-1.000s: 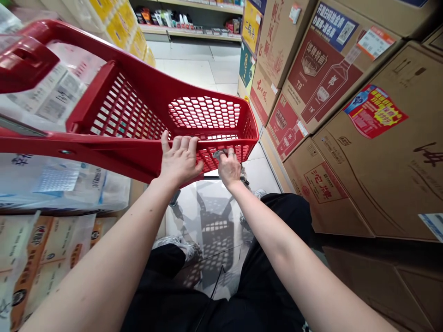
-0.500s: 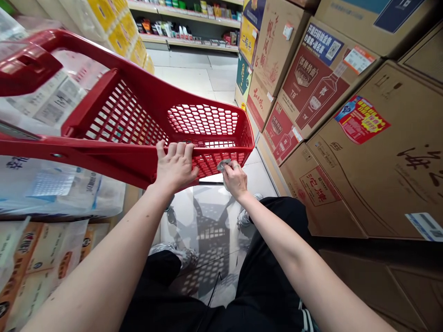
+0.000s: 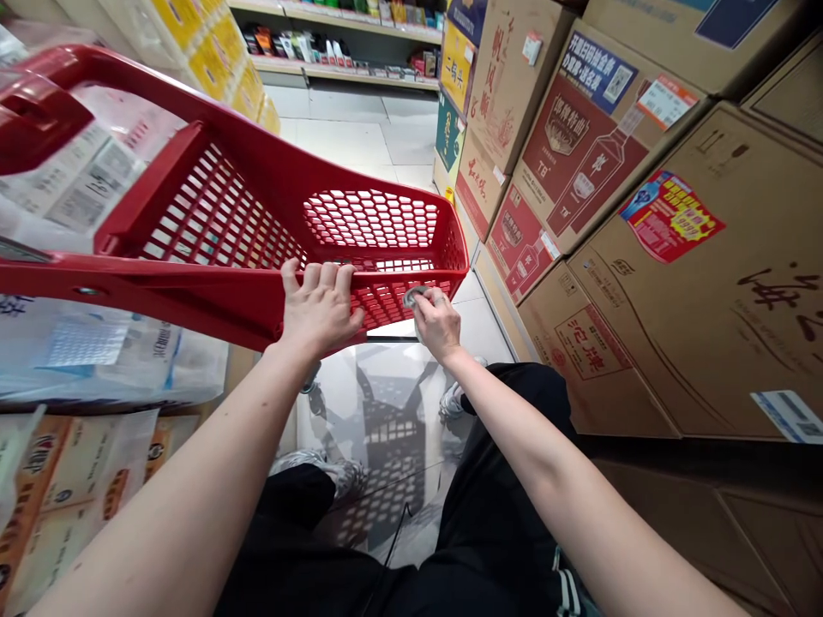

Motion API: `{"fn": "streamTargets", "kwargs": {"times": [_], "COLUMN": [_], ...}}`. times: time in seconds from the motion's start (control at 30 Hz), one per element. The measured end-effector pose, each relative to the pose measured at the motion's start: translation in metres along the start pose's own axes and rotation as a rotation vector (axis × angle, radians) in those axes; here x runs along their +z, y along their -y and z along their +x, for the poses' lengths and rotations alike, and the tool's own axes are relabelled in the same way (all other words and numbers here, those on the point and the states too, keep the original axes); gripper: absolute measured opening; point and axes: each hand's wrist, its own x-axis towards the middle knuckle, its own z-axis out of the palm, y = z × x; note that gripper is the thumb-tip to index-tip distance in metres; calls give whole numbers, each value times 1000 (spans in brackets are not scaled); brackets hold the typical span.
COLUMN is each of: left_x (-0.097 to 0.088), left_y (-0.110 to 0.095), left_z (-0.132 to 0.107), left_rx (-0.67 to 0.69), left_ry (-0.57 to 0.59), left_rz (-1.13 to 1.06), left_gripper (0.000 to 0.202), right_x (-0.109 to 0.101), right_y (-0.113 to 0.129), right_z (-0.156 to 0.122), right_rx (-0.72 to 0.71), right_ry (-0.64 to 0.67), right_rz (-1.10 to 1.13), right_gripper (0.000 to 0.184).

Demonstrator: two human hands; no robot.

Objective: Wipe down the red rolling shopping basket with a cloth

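A red plastic shopping cart (image 3: 193, 296) with lattice walls stretches across the view from the left to the middle. My left hand (image 3: 318, 307) grips the near top rim of its basket, fingers hooked over the edge and thumb on the outer side. Close to the basket's front corner, my right hand (image 3: 439, 324) is closed on a crumpled greyish cloth (image 3: 413, 296). The cloth lies against the outside of the near lattice wall. Part of it is hidden behind my fingers.
Stacked cardboard cartons (image 3: 617, 283) line the right side. Wrapped paper packs (image 3: 83, 480) lie at the lower left, with yellow packs (image 3: 215, 51) behind the cart. A shelf of small goods (image 3: 334, 64) stands at the back. My feet are on the tiled floor (image 3: 360, 386).
The cart and my left hand appear slightly further left in view. My right hand stays at the near wall, its wrist turned a little, and the cloth has shifted slightly up.
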Motion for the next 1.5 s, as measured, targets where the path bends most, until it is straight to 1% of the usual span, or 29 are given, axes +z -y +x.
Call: {"fn": "streamTargets", "kwargs": {"times": [0.07, 0.17, 0.23, 0.37, 0.43, 0.5, 0.6, 0.67, 0.73, 0.8, 0.87, 0.9, 0.97, 1.0, 1.07, 1.17, 1.27, 1.4, 1.5], "left_x": [0, 1, 1, 1, 1, 1, 2, 1, 1, 2, 2, 2, 1, 1, 1, 0, 0, 1, 0], "left_y": [-1, -2, -3, -2, -2, -2, -3, -4, -4, -4, -3, -3, -3, -3, -4, -5, -5, -4, -5], "left_z": [0, 0, 0, 0, 0, -1, 0, 1, 2, 2, 2, 2, 1, 1, 1, 1, 1, 2, 1], "left_rx": [6, 12, 10, 4, 4, 5, 1, -2, -6, -9, -10, -10, -11, -12, -14, -18, -18, -13, -17], "left_ry": [3, 3, -2, -8, -9, -6, 8, 14, 12, 11, 15, 19, 26, 29, 35, 45, 32, 16, 25], "left_rz": [5, 15, 13, 8, 10, 16, 25, 29, 33, 35, 36, 36, 33, 30, 23, 13, 3, -14, -32], "left_gripper": [62, 63, 63, 63, 64, 64, 65, 66, 66, 66, 66, 66, 67, 67, 69, 70, 69, 69, 71], "right_x": [2, 9, 12, 12, 9, 8, 7, 9, 12, 15, 18, 19, 18, 18, 15, 11, 8, 7, 8], "right_y": [4, 9, 10, 1, -7, -13, -18, -18, -18, -19, -22, -24, -28, -30, -34, -38, -41, -42, -36], "right_z": [4, 12, 12, -6, -16, -18, -6, 4, 5, -4, -20, -28, -38, -38, -30, -8, 4, -9, -20], "right_rx": [45, 102, 108, 57, 100, 153, 159, 153, 145, 110, 88, 105, 188, 234, 284, 271, 236, 197, 176], "right_ry": [-43, -53, -59, -28, -22, -49, -92, -95, -81, -48, -7, 6, -4, -25, -79, -119, -95, -37, 11], "right_rz": [16, 2, -8, 17, 30, 39, 30, 5, -14, -13, 4, 15, 35, 44, 56, 38, 2, 6, 30], "right_gripper": [32, 32, 33, 31, 30, 30, 32, 33, 33, 33, 31, 30, 30, 32, 35, 36, 34, 32, 30]}}
